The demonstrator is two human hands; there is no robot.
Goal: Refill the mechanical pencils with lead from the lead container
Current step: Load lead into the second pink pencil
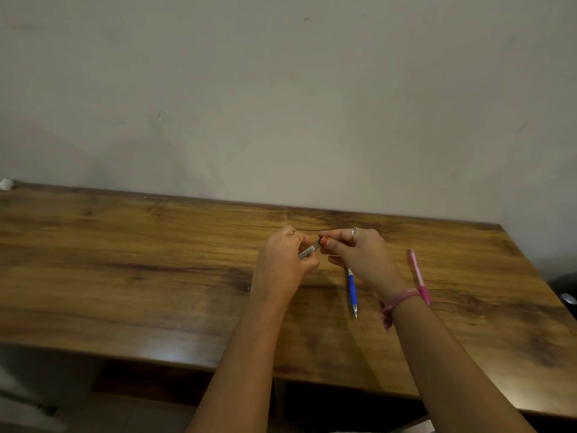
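Note:
Both hands meet above the middle of the wooden table (156, 270). My left hand (282, 260) grips a small grey lead container (309, 251) with a white label. My right hand (356, 251) pinches the container's far end between thumb and fingers. A blue mechanical pencil (352, 290) lies on the table just below my right hand, tip toward me, its upper end hidden by the hand. A pink mechanical pencil (417, 275) lies to the right of my right wrist.
The table stands against a plain wall (281, 104). A small white object (6, 184) sits at the table's far left corner. A dark round object (566, 292) shows beyond the table's right edge. A pink band circles my right wrist.

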